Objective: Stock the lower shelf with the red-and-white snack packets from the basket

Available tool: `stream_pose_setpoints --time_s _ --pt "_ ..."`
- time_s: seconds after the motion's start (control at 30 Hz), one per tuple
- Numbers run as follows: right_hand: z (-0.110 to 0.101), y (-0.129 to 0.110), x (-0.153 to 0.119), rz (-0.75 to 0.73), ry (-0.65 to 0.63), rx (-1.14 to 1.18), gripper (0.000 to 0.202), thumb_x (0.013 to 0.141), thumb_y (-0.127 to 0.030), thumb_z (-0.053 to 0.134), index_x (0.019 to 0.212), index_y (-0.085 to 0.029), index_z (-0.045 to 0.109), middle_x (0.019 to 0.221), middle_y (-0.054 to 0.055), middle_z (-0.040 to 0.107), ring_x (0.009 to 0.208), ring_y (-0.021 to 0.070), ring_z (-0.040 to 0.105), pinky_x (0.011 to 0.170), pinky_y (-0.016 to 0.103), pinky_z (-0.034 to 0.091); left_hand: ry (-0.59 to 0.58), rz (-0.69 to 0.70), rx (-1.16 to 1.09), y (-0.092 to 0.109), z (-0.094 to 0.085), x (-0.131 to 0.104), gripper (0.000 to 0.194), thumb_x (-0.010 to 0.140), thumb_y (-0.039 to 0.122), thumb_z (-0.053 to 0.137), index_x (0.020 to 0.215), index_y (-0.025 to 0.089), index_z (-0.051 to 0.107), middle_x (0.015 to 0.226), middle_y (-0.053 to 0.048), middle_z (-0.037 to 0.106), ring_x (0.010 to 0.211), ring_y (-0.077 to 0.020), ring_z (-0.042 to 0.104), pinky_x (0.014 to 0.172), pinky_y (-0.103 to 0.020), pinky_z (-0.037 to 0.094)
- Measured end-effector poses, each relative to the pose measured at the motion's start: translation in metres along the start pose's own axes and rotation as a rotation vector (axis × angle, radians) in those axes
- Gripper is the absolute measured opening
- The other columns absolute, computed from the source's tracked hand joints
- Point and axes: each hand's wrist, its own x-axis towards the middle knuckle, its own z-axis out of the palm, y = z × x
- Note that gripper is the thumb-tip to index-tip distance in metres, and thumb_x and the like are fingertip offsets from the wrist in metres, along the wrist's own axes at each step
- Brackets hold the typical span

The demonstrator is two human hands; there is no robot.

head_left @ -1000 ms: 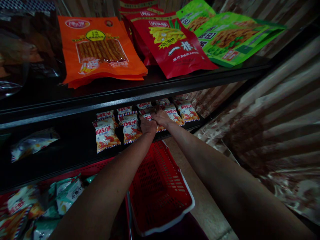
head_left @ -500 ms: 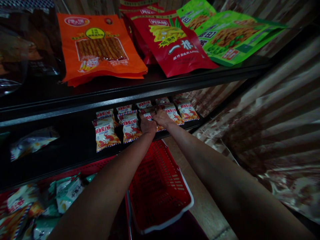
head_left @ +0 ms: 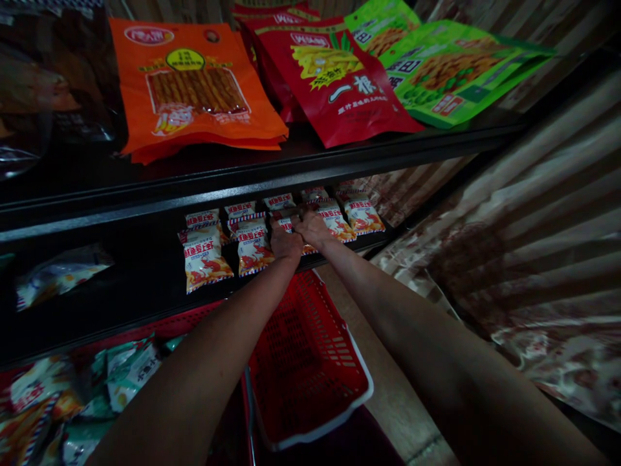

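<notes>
On the lower shelf (head_left: 145,291), small white-and-orange snack bags (head_left: 206,259) stand in short rows, one behind another. My left hand (head_left: 285,242) and my right hand (head_left: 313,228) are side by side in the middle row, closed about the two sides of a snack bag (head_left: 285,224). The hands cover much of that bag, and the fingertips are partly hidden. Left of my left hand is another snack bag (head_left: 254,251); more bags (head_left: 334,221) stand close by my right hand.
Above, an upper shelf (head_left: 218,169) carries orange (head_left: 194,97), red (head_left: 339,84) and green (head_left: 446,71) food packets. A red basket (head_left: 359,362) is below my arms. Another red basket (head_left: 194,316) at lower left holds snack packets. Patterned curtain (head_left: 533,226) hangs at right.
The view has shifted very slightly. Both hands stay at the same bag in the middle row, with no clear movement of the bags.
</notes>
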Motion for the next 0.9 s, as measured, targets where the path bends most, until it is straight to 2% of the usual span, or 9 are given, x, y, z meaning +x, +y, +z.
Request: stream_pose_setpoints --time_s 0.1,0.2,0.33,0.43,0.53,0.67,0.73,0.8,0.9 --pt "-0.004 -0.004 -0.004 0.009 0.019 0.017 0.033 0.091 -0.026 0.04 0.112 -0.007 0.056 0.111 0.02 0.066 0.104 0.0249 0.063 0.084 0.029 0.047 0.026 -0.025 -0.122 -0.001 0.002 -0.006 0.06 0.077 0.007 0.05 0.136 0.012 0.038 0.128 -0.017 0.057 0.121 -0.0235 0.053 0.098 -0.031 0.043" --pt "-0.008 -0.004 -0.007 0.032 0.062 0.031 0.032 0.09 -0.022 0.039 0.107 -0.006 0.059 0.107 0.021 0.066 0.103 0.0277 0.063 0.086 0.033 0.047 0.023 0.018 -0.197 -0.002 0.004 -0.015 0.058 0.075 0.004 0.05 0.132 0.012 0.042 0.129 -0.016 0.056 0.122 -0.0229 0.052 0.101 -0.032 0.042" --pt "-0.01 0.004 -0.018 -0.018 0.28 0.167 0.031 0.087 -0.019 0.04 0.108 -0.008 0.058 0.107 0.019 0.066 0.104 0.0277 0.061 0.091 0.038 0.046 0.063 0.112 -0.221 -0.008 -0.005 -0.037 0.053 0.075 0.001 0.046 0.127 0.01 0.048 0.128 -0.016 0.056 0.125 -0.0239 0.048 0.106 -0.036 0.037" --pt "-0.007 0.011 -0.045 -0.117 0.459 0.308 0.032 0.084 -0.018 0.041 0.111 -0.01 0.057 0.11 0.016 0.064 0.105 0.0253 0.06 0.093 0.041 0.046 0.076 0.218 -0.214 -0.022 -0.023 -0.063 0.054 0.073 -0.001 0.043 0.125 0.01 0.05 0.132 -0.015 0.053 0.129 -0.0233 0.043 0.111 -0.038 0.031" --pt "0.004 0.017 -0.092 -0.285 0.528 0.419 0.033 0.084 -0.017 0.039 0.112 -0.017 0.057 0.116 0.011 0.063 0.11 0.0208 0.057 0.099 0.042 0.044 0.011 0.281 -0.217 -0.05 -0.044 -0.092 0.056 0.071 -0.003 0.042 0.125 0.01 0.051 0.136 -0.015 0.05 0.13 -0.0213 0.043 0.113 -0.036 0.029" --pt "0.031 0.024 -0.163 -0.388 0.373 0.464 0.033 0.084 -0.012 0.039 0.109 -0.02 0.059 0.118 0.009 0.062 0.111 0.0173 0.057 0.099 0.039 0.045 -0.011 0.22 -0.211 -0.101 -0.073 -0.127 0.049 0.069 -0.002 0.043 0.114 0.011 0.059 0.133 -0.014 0.053 0.13 -0.022 0.044 0.113 -0.039 0.03" --pt "0.04 0.026 -0.186 -0.403 0.306 0.44 0.034 0.082 -0.01 0.04 0.107 -0.021 0.061 0.12 0.008 0.061 0.113 0.018 0.056 0.1 0.04 0.045 -0.033 0.184 -0.215 -0.124 -0.091 -0.142 0.049 0.069 -0.003 0.042 0.111 0.014 0.06 0.131 -0.012 0.056 0.127 -0.0206 0.048 0.111 -0.038 0.033" --pt "0.039 0.024 -0.199 -0.402 0.268 0.415 0.034 0.081 -0.009 0.042 0.105 -0.021 0.062 0.121 0.008 0.061 0.113 0.0182 0.056 0.1 0.04 0.045 -0.049 0.119 -0.164 -0.14 -0.115 -0.156 0.046 0.072 0.0 0.041 0.11 0.015 0.061 0.128 -0.01 0.058 0.122 -0.0194 0.052 0.108 -0.037 0.037" --pt "0.02 0.006 -0.204 -0.382 0.163 0.347 0.033 0.079 -0.008 0.043 0.101 -0.02 0.065 0.119 0.009 0.062 0.111 0.0183 0.058 0.1 0.038 0.045 -0.148 -0.014 0.003 -0.153 -0.157 -0.179 0.041 0.076 0.005 0.041 0.109 0.017 0.062 0.126 -0.007 0.06 0.117 -0.0183 0.056 0.104 -0.033 0.042"
